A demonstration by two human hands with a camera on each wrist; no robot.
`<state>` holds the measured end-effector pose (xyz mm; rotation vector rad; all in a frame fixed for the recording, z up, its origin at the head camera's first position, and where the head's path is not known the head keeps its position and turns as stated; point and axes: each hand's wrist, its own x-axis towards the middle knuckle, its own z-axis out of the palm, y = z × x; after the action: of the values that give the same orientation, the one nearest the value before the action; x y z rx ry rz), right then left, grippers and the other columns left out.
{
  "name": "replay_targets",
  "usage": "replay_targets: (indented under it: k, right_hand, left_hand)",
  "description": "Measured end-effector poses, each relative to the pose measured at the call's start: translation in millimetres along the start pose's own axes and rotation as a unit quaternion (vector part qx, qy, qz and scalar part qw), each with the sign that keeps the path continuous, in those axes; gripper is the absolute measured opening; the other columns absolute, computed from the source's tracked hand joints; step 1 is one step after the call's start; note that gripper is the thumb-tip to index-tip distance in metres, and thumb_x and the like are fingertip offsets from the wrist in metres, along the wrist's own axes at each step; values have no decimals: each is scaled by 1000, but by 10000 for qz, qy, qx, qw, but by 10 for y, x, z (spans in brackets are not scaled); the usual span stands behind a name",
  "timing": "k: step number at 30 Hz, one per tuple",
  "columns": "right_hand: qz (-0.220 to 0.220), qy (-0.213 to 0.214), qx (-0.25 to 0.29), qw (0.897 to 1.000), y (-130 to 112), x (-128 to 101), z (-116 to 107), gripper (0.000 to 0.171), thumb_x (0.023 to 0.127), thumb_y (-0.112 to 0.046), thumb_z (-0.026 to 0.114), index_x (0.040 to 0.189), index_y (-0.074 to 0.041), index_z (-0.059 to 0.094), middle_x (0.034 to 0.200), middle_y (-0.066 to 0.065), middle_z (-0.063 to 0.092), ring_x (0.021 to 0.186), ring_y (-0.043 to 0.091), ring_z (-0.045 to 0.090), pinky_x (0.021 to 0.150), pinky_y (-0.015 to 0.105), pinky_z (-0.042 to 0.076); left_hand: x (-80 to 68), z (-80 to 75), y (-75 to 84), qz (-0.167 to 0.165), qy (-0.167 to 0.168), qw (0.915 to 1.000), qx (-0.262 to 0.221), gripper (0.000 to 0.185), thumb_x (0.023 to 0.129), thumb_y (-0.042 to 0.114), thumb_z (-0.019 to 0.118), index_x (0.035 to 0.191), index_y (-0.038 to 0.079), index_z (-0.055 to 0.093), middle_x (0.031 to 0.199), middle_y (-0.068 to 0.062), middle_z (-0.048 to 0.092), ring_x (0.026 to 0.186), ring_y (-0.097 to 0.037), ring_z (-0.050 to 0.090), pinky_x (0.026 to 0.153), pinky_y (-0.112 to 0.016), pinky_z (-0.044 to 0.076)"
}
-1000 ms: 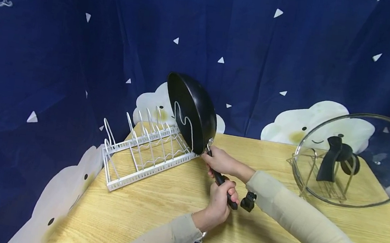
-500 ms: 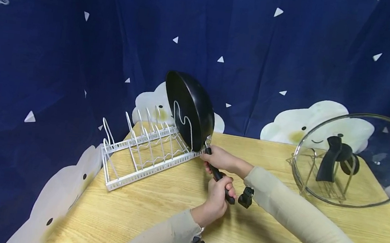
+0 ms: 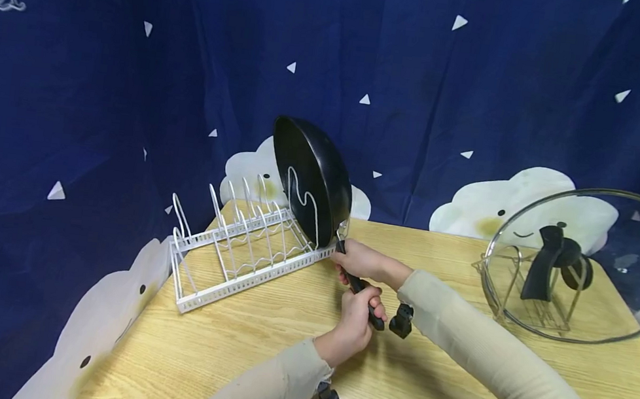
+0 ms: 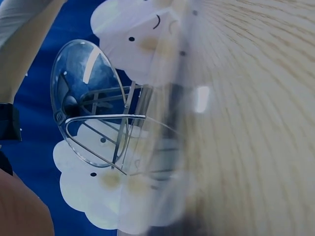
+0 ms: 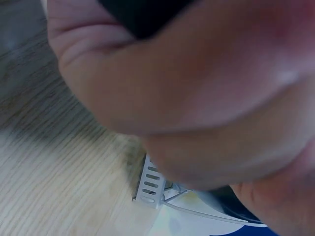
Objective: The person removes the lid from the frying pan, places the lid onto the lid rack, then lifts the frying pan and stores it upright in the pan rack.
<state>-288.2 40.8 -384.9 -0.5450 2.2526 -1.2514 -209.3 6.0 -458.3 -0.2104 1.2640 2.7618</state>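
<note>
A black wok [image 3: 330, 181] stands on its edge at the right end of a white wire rack [image 3: 252, 277], its hollow side facing left. One wavy rack divider [image 3: 305, 194] crosses in front of the wok's hollow. My right hand [image 3: 365, 260] grips the black handle [image 3: 356, 284] close to the wok's bowl. Lower down, my left hand [image 3: 357, 315] is wrapped round the same handle near its end. In the right wrist view, curled fingers [image 5: 197, 88] fill most of the picture, with the rack's slotted end [image 5: 150, 184] beyond them.
On the right a large glass lid [image 3: 631, 274] with a black knob-handle [image 3: 544, 264] leans upright in a small wire stand [image 3: 564, 319]. The wooden table [image 3: 428, 396] ends at a blue curtain [image 3: 417, 72] with white clouds. The rack's left slots hold nothing.
Wok and both hands have shifted slightly left, and the wok's lower edge now sits farther into the rack's right end. The grips on the handle are the same.
</note>
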Motion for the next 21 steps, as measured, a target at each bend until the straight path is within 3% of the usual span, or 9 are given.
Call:
replay_targets:
  k: [10,21]
  right_hand:
    - [-95,186,132,9997,71,11,55,13,95,-1,39,83,3,44,62,8,47,47,17,51,47,28,47]
    - [201,406,-51,9990,204,66,133,13,96,-2,42,84,3,44,62,10,51,49,17,54,48,28,48]
  left_hand:
    - [34,-79,-53,-216,-59,9996,190,13,79,-1,55,77,7,45,51,2,42,39,-9,42,42,-25,44]
    - [118,-226,-172,-523,-86,9977,413,14,82,0,55,77,9,46,56,0,45,44,-11,46,48,-27,46]
